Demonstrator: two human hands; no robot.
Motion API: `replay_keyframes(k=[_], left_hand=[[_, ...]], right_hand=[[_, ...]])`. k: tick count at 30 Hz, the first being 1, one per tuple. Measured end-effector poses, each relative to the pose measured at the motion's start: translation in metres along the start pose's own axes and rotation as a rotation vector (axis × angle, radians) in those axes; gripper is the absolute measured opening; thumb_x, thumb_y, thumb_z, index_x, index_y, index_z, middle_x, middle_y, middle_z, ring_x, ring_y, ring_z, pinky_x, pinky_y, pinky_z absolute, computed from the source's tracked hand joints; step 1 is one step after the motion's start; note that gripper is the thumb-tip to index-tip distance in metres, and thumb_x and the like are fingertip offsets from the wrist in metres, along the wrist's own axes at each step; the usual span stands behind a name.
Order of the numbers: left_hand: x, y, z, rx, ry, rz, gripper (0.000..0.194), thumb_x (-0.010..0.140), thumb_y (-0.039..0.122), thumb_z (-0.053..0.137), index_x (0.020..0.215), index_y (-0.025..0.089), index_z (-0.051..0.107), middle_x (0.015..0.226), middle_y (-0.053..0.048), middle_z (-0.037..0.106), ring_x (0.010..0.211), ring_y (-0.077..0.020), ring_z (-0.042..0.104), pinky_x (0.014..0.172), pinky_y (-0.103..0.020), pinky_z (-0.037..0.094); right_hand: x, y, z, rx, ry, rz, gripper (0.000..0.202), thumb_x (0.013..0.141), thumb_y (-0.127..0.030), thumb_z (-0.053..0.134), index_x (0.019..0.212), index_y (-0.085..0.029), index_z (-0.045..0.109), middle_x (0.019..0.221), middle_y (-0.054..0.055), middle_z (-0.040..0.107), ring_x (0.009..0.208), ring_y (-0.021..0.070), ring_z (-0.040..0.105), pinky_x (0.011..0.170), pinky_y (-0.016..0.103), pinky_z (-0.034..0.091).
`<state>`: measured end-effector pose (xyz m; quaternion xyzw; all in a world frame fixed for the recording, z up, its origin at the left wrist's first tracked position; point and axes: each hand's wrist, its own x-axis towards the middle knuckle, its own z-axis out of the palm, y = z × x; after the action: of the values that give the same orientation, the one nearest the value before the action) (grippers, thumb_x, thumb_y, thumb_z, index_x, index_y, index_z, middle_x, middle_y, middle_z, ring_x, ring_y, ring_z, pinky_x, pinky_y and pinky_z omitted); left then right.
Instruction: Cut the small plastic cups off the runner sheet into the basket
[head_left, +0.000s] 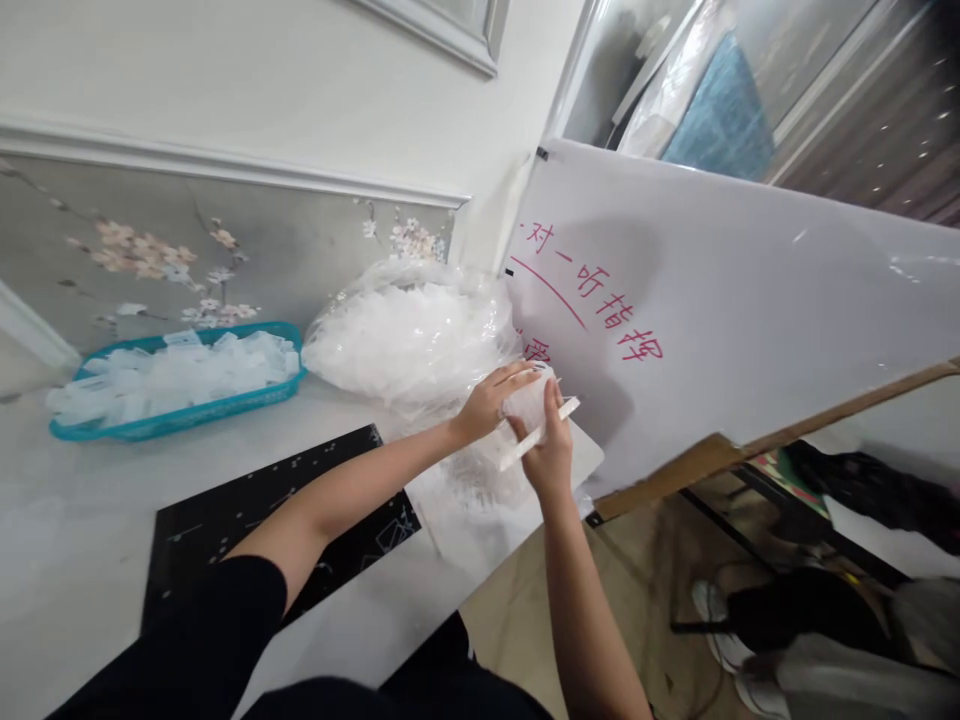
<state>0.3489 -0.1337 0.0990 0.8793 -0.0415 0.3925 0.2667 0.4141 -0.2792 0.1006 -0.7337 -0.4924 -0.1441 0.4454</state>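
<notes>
Both hands meet at the table's far right, in front of the whiteboard. My right hand (550,445) is closed around a thin white strip-like piece (536,435), its thumb and fingers on either side. My left hand (487,402) lies against a whitish translucent plastic bundle (527,398) between the two hands, its fingers curved over the top. What the bundle contains cannot be made out. Just behind my left hand sits a large clear plastic bag (412,335) filled with whitish translucent pieces. Crumpled clear plastic (472,480) spreads on the table beneath my hands.
A teal basket (180,428) heaped with translucent pieces stands at the left by the wall. A black patterned panel (225,530) lies under my left arm. The whiteboard (735,310) with red writing leans at the right. A seated person's legs (825,670) show lower right.
</notes>
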Motion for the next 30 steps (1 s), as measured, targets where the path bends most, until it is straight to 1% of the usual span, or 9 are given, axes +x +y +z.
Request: replay_keyframes(k=[3,5,7,14,17,20,23,26,30], left_hand=[[0.009,-0.025,0.035,0.18,-0.247,-0.129,0.054,0.095,0.018,0.04,0.149,0.01,0.035,0.153,-0.017,0.04,0.145,-0.0228,0.031,0.12,-0.042,0.026],[-0.001,-0.037,0.052,0.214,-0.318,-0.175,0.052,0.092,0.016,0.046,0.143,0.003,0.042,0.145,-0.024,0.047,0.142,-0.0264,0.037,0.119,-0.044,0.026],[-0.013,-0.046,0.061,0.249,-0.365,-0.216,0.051,0.092,0.016,0.047,0.14,0.0,0.044,0.144,-0.027,0.047,0.141,-0.0286,0.039,0.118,-0.046,0.026],[-0.022,-0.048,0.041,0.267,-0.507,-0.261,0.061,0.091,0.017,0.048,0.149,0.004,0.033,0.155,-0.024,0.033,0.146,-0.0296,0.028,0.117,-0.044,0.027],[-0.056,-0.018,0.002,0.229,-0.548,-0.227,0.079,0.088,0.025,0.06,0.155,0.013,0.021,0.163,-0.018,0.012,0.151,-0.0306,0.013,0.12,-0.045,0.022],[-0.114,0.024,-0.065,0.051,-0.659,-0.135,0.073,0.09,0.036,0.061,0.155,0.027,0.027,0.164,-0.006,0.011,0.15,-0.0271,0.02,0.121,-0.041,0.021],[-0.186,0.058,-0.145,0.065,-0.643,-0.397,0.066,0.091,0.05,0.056,0.152,0.035,0.034,0.163,0.001,0.02,0.149,-0.0286,0.022,0.121,-0.043,0.022],[-0.267,0.081,-0.21,0.266,-0.528,-0.76,0.073,0.091,0.059,0.051,0.155,0.036,0.025,0.164,0.001,0.011,0.149,-0.0314,0.021,0.119,-0.047,0.027],[-0.368,0.113,-0.236,0.612,-0.433,-0.976,0.092,0.087,0.068,0.05,0.158,0.025,0.01,0.164,-0.008,0.007,0.15,-0.0355,0.014,0.12,-0.053,0.018]], right_hand=[[0.017,0.05,0.016,-0.212,-0.183,0.155,0.066,0.091,-0.03,0.055,0.152,-0.017,0.033,0.158,0.015,0.032,0.148,0.0317,0.024,0.118,0.051,0.024],[0.014,0.078,0.035,-0.268,-0.419,0.259,0.061,0.089,-0.027,0.054,0.148,-0.017,0.042,0.155,0.015,0.038,0.145,0.0329,0.029,0.116,0.051,0.026],[0.007,0.096,0.05,-0.266,-0.476,0.269,0.057,0.09,-0.028,0.052,0.146,-0.019,0.046,0.154,0.013,0.042,0.143,0.0312,0.033,0.115,0.049,0.028],[0.006,0.114,0.047,-0.223,-0.548,0.224,0.06,0.091,-0.039,0.052,0.148,-0.023,0.043,0.151,0.009,0.047,0.143,0.0284,0.035,0.114,0.045,0.027],[0.012,0.111,0.04,-0.251,-0.534,0.242,0.063,0.091,-0.04,0.052,0.149,-0.02,0.039,0.145,0.014,0.053,0.138,0.0294,0.042,0.112,0.045,0.031],[0.016,0.103,0.031,-0.314,-0.475,0.316,0.071,0.091,-0.047,0.052,0.153,-0.018,0.032,0.137,0.019,0.058,0.131,0.0339,0.05,0.109,0.052,0.031],[0.018,0.095,0.012,-0.302,-0.388,0.346,0.088,0.084,-0.059,0.059,0.154,-0.019,0.028,0.136,0.019,0.059,0.128,0.0376,0.052,0.108,0.055,0.033],[0.018,0.092,-0.011,-0.183,-0.308,0.289,0.101,0.075,-0.067,0.066,0.155,-0.02,0.028,0.149,0.018,0.046,0.135,0.0362,0.047,0.107,0.047,0.038],[0.006,0.074,-0.027,-0.258,-0.281,0.316,0.12,0.06,-0.071,0.076,0.155,-0.018,0.026,0.146,0.021,0.049,0.133,0.0447,0.046,0.104,0.056,0.04]])
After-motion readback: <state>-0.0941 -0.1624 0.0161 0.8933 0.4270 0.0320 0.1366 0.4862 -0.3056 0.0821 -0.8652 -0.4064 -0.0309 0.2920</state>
